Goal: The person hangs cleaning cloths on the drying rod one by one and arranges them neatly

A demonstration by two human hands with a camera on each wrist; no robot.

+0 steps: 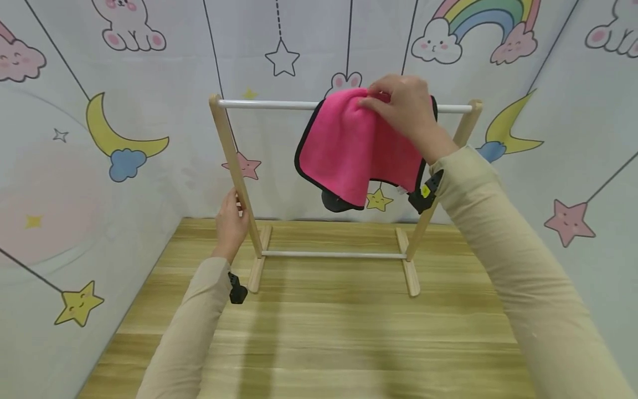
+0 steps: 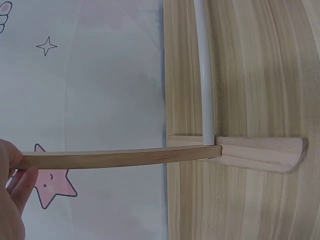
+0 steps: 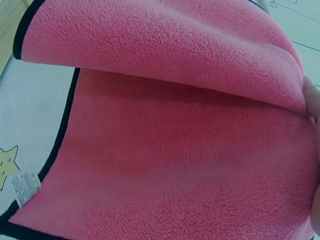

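Observation:
A pink fleecy towel [image 1: 339, 149] with black edging hangs in folds at the white top rail [image 1: 269, 105] of a wooden rack. My right hand [image 1: 401, 105] pinches its upper edge just above that rail. Close up in the right wrist view, the towel [image 3: 175, 130] has one fold lying over another, and a small white label [image 3: 26, 187] shows at its edge. Lower down on the left, my left hand [image 1: 231, 221] grips the rack's left post [image 1: 229, 147]; in the left wrist view thumb and fingers lie on either side of this post [image 2: 115, 158].
The rack stands on a wood-grain surface [image 1: 319, 332], its feet [image 1: 410, 274] joined by a white lower bar [image 1: 334, 255]. Behind and at both sides hangs a white cloth backdrop [image 1: 164, 100] printed with moons, stars and clouds.

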